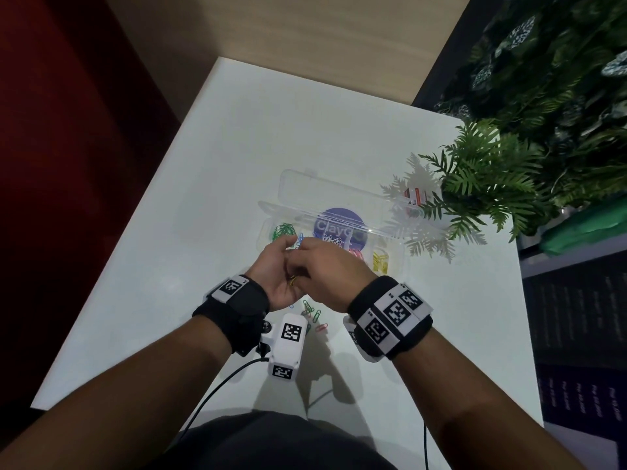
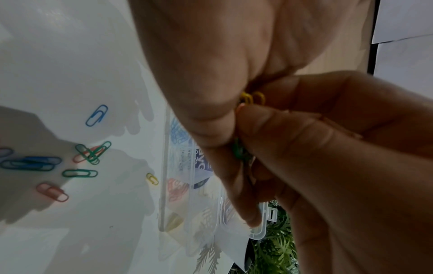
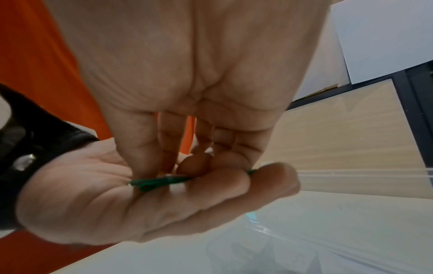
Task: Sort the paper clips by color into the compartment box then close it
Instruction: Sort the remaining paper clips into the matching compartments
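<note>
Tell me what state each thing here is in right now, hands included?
Compartment box: open, lid laid back, partly filled by color.
Left hand: cupped, holds yellow and green clips.
Right hand: fingers reach into the left palm onto a green clip.
Loose clips: unsorted on the table.

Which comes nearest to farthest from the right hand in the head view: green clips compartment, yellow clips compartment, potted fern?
From the right hand:
1. Green clips compartment, just beyond the hands, box's left end.
2. Yellow clips compartment, box's right end.
3. Potted fern, far right.
</note>
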